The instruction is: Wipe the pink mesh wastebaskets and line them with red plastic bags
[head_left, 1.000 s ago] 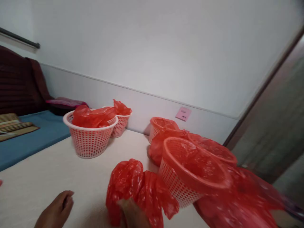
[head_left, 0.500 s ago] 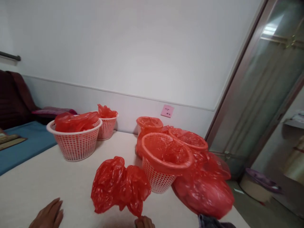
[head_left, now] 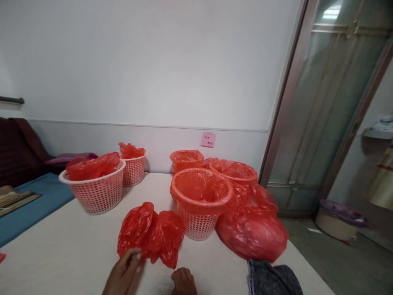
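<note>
The left hand (head_left: 121, 274), thumb and fingertips drawn close, is at the near edge of the crumpled red bag (head_left: 150, 235), though I cannot tell whether it pinches the plastic, and the right hand (head_left: 184, 281) lies just nearer than that bag, fingers curled, their grip hidden. Just right of the bag stands a red-lined mesh basket (head_left: 199, 223), with a bulging red bundle (head_left: 253, 235) farther right and a dark cloth (head_left: 273, 279) nearer. Beyond the bag to its left sits a wide basket (head_left: 96, 197) topped with red plastic.

Pink note (head_left: 208, 139) on white wall (head_left: 153, 61)
</note>
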`<state>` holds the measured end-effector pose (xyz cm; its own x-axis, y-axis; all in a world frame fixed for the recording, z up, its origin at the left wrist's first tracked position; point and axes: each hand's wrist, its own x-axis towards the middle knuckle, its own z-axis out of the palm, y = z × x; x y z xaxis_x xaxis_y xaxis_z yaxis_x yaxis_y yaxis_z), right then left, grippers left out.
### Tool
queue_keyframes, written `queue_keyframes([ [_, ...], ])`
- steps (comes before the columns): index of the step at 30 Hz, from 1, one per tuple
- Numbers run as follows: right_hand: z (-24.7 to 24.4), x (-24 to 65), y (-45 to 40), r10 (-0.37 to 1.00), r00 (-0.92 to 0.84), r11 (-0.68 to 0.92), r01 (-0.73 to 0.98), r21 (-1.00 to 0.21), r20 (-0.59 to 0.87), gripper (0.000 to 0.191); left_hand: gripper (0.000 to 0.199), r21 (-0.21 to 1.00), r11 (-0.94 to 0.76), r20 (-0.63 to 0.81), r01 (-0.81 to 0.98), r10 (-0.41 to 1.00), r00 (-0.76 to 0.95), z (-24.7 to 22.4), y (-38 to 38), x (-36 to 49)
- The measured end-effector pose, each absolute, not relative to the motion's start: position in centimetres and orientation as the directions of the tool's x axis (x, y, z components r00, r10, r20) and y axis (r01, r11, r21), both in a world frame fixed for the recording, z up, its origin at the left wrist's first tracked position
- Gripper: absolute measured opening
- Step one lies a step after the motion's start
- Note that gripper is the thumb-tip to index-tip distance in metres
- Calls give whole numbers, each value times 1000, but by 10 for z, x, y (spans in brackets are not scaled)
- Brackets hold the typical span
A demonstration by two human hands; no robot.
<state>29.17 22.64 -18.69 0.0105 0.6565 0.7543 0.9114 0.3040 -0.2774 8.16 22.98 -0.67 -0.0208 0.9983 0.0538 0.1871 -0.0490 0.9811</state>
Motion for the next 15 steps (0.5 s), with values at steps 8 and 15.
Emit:
queue_keyframes([
  [8, -169, 287, 214, 702, 35, 304, 888, -345, 711, 35, 26, 943, 244, -191, -227, 954, 232, 86, 259, 200],
  [15, -155, 283, 201, 787, 83, 270, 844, -464, 611, 37, 33, 924, 332, -287, -192, 930, 228, 124, 318, 224],
])
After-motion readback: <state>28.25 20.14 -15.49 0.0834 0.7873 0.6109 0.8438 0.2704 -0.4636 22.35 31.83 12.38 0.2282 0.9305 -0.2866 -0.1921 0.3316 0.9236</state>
